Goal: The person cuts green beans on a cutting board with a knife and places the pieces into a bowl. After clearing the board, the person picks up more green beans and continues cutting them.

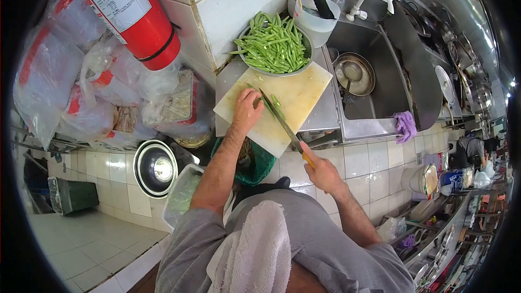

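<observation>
A white cutting board (306, 84) lies on the steel counter in front of me. My left hand (248, 110) is on its left half, fingers curled over a green bean (250, 86) whose end shows past the fingertips. My right hand (322, 172) grips a knife (283, 123) by its yellow handle. The long blade slants up and left across the board, its tip close to my left fingers. A few cut bean pieces (275, 100) lie beside the blade. Behind the board, a metal bowl (311, 54) is heaped with sliced green beans (274, 43).
To the right is a steel sink (369, 103) holding a pan (355, 84), with a purple cloth (405, 126) over its front edge. A white bucket (320, 26) stands behind. A red fire extinguisher (146, 32) hangs left; a green-lined bin (263, 165) sits below the board.
</observation>
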`<action>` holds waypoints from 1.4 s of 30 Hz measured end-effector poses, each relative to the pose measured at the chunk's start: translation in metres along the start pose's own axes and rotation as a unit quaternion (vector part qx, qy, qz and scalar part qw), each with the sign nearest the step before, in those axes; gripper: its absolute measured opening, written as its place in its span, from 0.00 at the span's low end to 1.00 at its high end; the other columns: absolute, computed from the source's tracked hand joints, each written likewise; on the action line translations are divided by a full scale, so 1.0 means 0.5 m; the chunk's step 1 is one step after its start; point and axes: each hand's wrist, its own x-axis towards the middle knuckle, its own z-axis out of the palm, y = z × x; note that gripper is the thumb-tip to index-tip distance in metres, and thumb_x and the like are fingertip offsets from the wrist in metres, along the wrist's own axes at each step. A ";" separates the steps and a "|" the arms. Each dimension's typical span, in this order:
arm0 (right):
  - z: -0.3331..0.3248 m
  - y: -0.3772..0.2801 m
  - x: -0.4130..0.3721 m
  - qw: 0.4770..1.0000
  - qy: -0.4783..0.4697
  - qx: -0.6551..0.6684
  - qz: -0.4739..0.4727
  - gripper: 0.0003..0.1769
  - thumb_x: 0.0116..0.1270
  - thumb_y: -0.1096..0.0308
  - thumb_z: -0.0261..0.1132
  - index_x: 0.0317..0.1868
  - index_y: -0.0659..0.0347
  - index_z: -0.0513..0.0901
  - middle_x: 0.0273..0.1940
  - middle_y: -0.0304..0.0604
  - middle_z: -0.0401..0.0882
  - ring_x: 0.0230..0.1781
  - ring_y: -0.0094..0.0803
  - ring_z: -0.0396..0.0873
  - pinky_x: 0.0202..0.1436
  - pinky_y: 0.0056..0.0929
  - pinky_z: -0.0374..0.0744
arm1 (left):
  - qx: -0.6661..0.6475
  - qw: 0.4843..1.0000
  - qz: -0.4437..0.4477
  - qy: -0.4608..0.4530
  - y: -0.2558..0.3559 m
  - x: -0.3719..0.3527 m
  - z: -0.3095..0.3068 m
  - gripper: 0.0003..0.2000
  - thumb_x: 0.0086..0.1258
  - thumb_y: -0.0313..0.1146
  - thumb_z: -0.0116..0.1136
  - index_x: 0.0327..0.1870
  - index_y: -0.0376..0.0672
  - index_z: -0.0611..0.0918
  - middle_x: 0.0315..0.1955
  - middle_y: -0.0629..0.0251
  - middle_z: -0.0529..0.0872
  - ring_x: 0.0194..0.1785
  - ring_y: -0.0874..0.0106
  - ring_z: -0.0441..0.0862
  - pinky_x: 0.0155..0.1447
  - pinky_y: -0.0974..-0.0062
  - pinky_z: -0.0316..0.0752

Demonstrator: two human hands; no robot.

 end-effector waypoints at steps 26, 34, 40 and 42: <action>0.016 -0.099 0.145 0.999 0.031 -0.035 -0.008 0.38 0.65 0.73 0.56 0.75 0.43 0.55 0.30 0.59 0.82 0.32 0.56 0.81 0.42 0.50 0.79 | 0.023 0.999 0.027 0.007 0.008 -0.002 -0.002 0.11 0.55 0.25 0.62 0.40 0.38 0.80 0.46 0.57 0.78 0.50 0.55 0.74 0.57 0.60 0.71; 0.011 -0.026 0.042 0.999 0.022 -0.003 -0.027 0.38 0.67 0.71 0.56 0.75 0.41 0.52 0.33 0.63 0.81 0.34 0.58 0.81 0.45 0.51 0.79 | 0.024 0.999 -0.035 0.009 0.012 0.008 -0.003 0.18 0.53 0.28 0.65 0.46 0.37 0.78 0.53 0.58 0.74 0.59 0.56 0.69 0.64 0.63 0.67; -0.009 -0.074 0.133 1.000 0.007 -0.019 -0.004 0.38 0.67 0.70 0.57 0.75 0.42 0.53 0.38 0.63 0.82 0.37 0.60 0.80 0.48 0.49 0.78 | 0.011 0.998 -0.005 -0.066 0.013 0.000 -0.017 0.18 0.54 0.30 0.66 0.46 0.39 0.77 0.52 0.57 0.75 0.60 0.56 0.70 0.65 0.63 0.67; -0.010 -0.062 0.125 1.000 0.014 -0.018 -0.015 0.38 0.67 0.70 0.57 0.75 0.43 0.53 0.40 0.62 0.82 0.38 0.60 0.80 0.48 0.49 0.78 | -0.011 0.999 -0.019 -0.045 0.016 -0.003 -0.016 0.17 0.54 0.30 0.66 0.44 0.39 0.78 0.51 0.57 0.76 0.60 0.57 0.71 0.65 0.63 0.67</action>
